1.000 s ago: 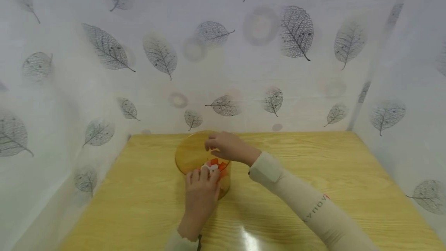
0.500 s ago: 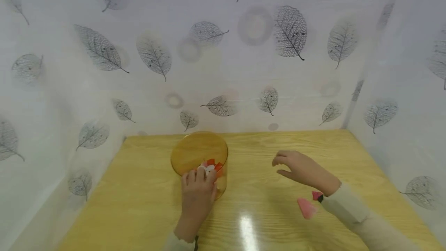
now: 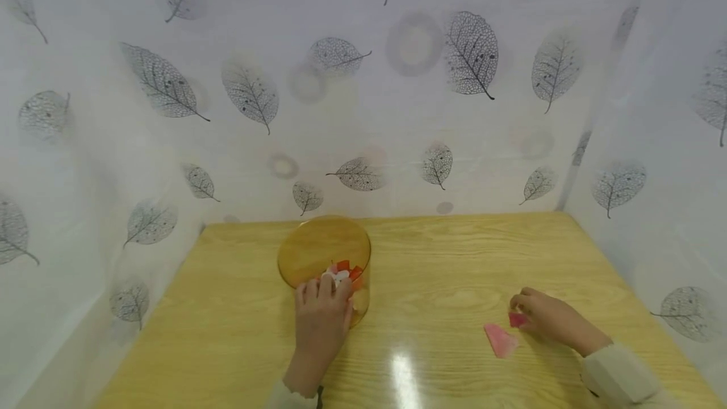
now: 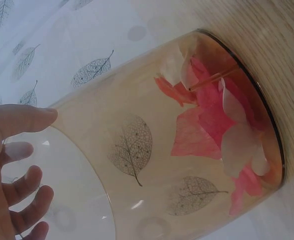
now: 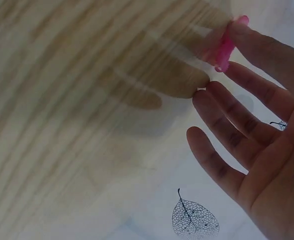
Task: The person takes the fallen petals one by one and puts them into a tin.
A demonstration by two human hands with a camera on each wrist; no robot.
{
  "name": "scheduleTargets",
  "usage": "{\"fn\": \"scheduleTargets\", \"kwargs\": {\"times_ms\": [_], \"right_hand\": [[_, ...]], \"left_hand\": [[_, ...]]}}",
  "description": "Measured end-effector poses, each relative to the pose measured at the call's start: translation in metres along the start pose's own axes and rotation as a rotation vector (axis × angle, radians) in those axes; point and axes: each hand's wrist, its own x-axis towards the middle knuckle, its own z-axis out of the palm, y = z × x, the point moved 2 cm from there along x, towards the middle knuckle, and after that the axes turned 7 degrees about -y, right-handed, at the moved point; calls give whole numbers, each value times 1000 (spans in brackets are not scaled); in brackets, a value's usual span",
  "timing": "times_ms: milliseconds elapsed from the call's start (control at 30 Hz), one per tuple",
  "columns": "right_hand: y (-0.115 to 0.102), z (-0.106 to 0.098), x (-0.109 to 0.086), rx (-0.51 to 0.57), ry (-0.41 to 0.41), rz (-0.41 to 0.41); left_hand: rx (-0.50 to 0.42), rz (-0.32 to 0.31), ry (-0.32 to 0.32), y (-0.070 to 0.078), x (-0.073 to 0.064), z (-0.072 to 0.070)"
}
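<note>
An amber see-through glass vase (image 3: 318, 242) stands on the wooden table, left of the middle. My left hand (image 3: 320, 317) grips its near rim, fingers bent over the edge and thumb along the outer wall (image 4: 87, 107). Pink, red and white petals (image 4: 206, 122) lie at the bottom of the vase. To the right, my right hand (image 3: 556, 324) is down at the tabletop. In the right wrist view its thumb and index finger pinch a small deep-pink petal (image 5: 226, 45), while the other fingers are spread loosely. A larger light-pink petal (image 3: 501, 339) lies just left of that hand.
Light wood grain covers the tabletop (image 3: 431, 283). A pale curtain (image 3: 375, 106) printed with dark leaf skeletons hangs along the back and both sides, close behind the vase.
My right hand has left the vase's mouth, swung right and come down onto the small deep-pink petal. The left hand keeps its hold on the rim.
</note>
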Motion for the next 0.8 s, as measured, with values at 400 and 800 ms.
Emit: {"fn": "scheduleTargets", "kwargs": {"times_ms": [400, 800], "right_hand": [[-3, -9, 18, -4, 106, -100], [-112, -98, 89, -81, 364, -375]], "left_hand": [[-10, -3, 13, 0, -1, 2], [8, -2, 29, -1, -1, 4]]}}
